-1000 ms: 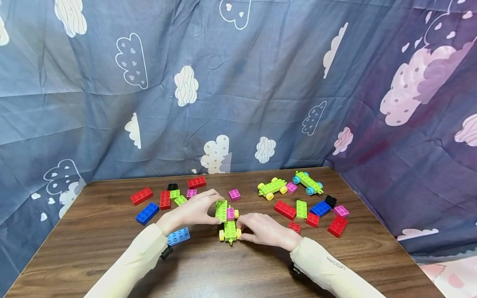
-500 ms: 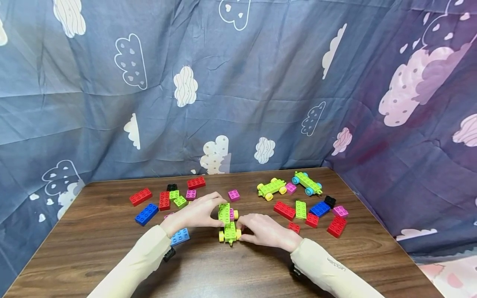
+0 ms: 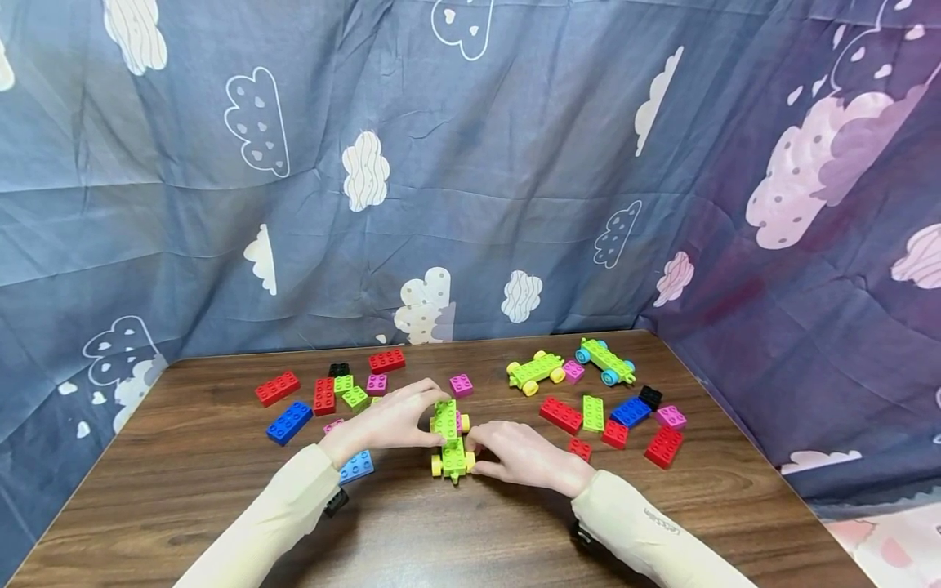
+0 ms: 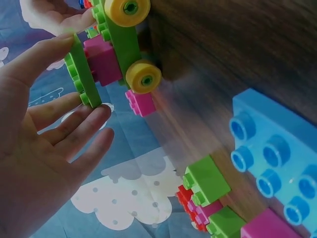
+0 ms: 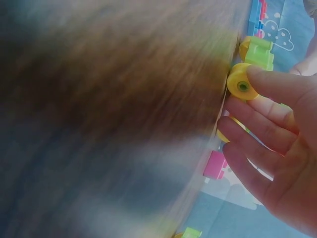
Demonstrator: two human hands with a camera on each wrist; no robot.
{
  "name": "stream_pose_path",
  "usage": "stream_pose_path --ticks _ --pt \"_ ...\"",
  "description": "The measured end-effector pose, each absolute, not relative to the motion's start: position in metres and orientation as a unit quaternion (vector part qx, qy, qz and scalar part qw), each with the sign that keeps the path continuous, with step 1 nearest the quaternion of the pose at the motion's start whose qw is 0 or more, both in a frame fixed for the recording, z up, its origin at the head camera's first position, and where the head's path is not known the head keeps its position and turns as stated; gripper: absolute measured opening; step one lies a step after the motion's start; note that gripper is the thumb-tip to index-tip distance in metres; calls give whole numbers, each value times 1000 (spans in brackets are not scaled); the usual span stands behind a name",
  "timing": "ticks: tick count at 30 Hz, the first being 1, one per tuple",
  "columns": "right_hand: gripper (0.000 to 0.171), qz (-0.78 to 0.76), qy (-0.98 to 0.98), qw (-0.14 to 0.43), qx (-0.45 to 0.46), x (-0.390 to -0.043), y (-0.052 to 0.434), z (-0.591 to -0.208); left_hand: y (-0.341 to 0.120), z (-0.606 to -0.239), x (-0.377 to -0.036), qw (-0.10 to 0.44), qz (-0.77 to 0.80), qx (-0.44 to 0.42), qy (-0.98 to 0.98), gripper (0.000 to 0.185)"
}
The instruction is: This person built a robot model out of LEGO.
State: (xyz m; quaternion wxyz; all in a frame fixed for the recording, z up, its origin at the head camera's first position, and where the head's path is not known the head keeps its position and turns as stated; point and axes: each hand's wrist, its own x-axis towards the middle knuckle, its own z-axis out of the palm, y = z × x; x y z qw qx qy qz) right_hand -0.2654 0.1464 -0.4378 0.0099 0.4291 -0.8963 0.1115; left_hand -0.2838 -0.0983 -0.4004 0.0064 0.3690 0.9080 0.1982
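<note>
No text or label is legible anywhere

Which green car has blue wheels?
The far right car, at the back of the table. The car beside it and the one between the hands both have yellow wheels.

A dark wooden table bears scattered toy bricks and three green wheeled chassis.

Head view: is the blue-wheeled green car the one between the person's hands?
No, the blue-wheeled green car sits far right, untouched; the left hand and right hand hold a yellow-wheeled green car.
</note>
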Motion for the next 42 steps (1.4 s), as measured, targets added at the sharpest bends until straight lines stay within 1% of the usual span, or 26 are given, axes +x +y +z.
stream_pose_path --ticks 6,11,14,18,20,23,26,30,35,42 --pt "16 114 -892 26 437 -266 148 -437 -97 -402 -284 16 204 362 909 56" --pt "20 115 -896 43 428 -266 152 -437 -95 -402 -285 19 203 356 912 56" --pt "25 121 -901 61 413 -266 153 -437 -95 -403 -285 17 201 355 913 57" --pt "40 125 -909 79 389 -267 153 -436 -95 -404 -286 17 200 356 913 57" --pt "51 126 -914 72 380 -268 152 -435 -95 -404 -286 18 201 355 913 58" --pt "67 129 -918 41 372 -271 152 -433 -95 -405 -287 13 197 358 913 58" --pt "75 127 -919 2 373 -273 151 -431 -95 -405 -288 8 192 360 913 59" --pt "75 124 -916 -19 382 -275 151 -431 -94 -404 -288 13 193 362 912 61" --pt "75 125 -917 -23 377 -277 151 -433 -93 -404 -288 18 192 361 912 62" --pt "75 131 -917 -27 377 -277 149 -432 -95 -404 -289 5 192 347 918 59"
